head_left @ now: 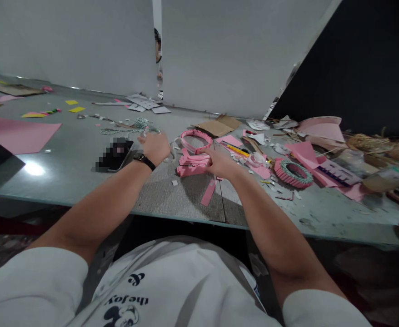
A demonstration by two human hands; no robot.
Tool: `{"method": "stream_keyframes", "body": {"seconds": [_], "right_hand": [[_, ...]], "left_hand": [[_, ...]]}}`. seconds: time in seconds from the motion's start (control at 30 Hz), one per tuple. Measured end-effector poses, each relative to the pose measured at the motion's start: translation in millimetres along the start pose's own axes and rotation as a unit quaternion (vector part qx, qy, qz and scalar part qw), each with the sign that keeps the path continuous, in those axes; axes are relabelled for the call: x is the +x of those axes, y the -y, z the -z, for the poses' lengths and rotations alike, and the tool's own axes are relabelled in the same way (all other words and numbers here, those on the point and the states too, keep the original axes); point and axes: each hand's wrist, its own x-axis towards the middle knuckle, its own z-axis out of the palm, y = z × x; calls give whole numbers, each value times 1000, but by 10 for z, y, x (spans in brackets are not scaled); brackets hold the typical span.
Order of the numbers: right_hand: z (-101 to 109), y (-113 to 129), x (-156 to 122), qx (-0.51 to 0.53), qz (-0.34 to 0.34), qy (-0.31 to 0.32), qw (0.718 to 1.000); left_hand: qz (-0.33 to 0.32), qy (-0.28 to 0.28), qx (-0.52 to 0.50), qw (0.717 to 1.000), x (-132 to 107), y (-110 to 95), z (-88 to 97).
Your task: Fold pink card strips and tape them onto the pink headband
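My left hand (156,146), with a black watch on its wrist, is closed in a loose fist above the table beside a phone (115,154); what it holds, if anything, is hidden. My right hand (221,164) rests on a stack of folded pink paper pieces (192,164), fingers curled onto its right end. Just behind the stack stands a pink paper ring (196,139). A loose pink strip (208,192) lies in front of the stack.
A pink-and-green woven ring (293,172), a yellow pencil (236,150), pink sheets (307,153) and scraps crowd the right side. A large pink sheet (15,131) lies far left. White partition boards (226,54) stand behind; a person shows through the gap.
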Motion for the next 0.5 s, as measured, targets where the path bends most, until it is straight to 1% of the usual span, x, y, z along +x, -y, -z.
{"method": "stream_keyframes", "body": {"seconds": [0.1, 0.17, 0.2, 0.27, 0.33, 0.37, 0.43, 0.5], "right_hand": [[51, 22, -16, 23, -11, 12, 1000], [72, 41, -29, 24, -11, 12, 1000], [76, 47, -33, 17, -11, 9, 1000], [71, 49, -32, 4, -11, -3, 1000], [59, 42, -27, 1, -12, -10, 1000], [55, 38, -26, 2, -14, -11, 1000], [52, 33, -29, 7, -20, -7, 1000], [56, 34, -33, 13, -30, -1, 999]], "left_hand": [[-24, -25, -62, 997, -22, -108, 92], [-73, -29, -130, 988, -47, -196, 133], [-107, -22, -165, 980, -65, -240, 143], [-188, 20, -222, 957, -112, -321, 141], [-261, 84, -252, 928, -166, -384, 117], [-288, 114, -256, 916, -191, -408, 100], [-316, 154, -247, 903, -228, -436, 64], [-323, 172, -235, 901, -244, -442, 31]]}}
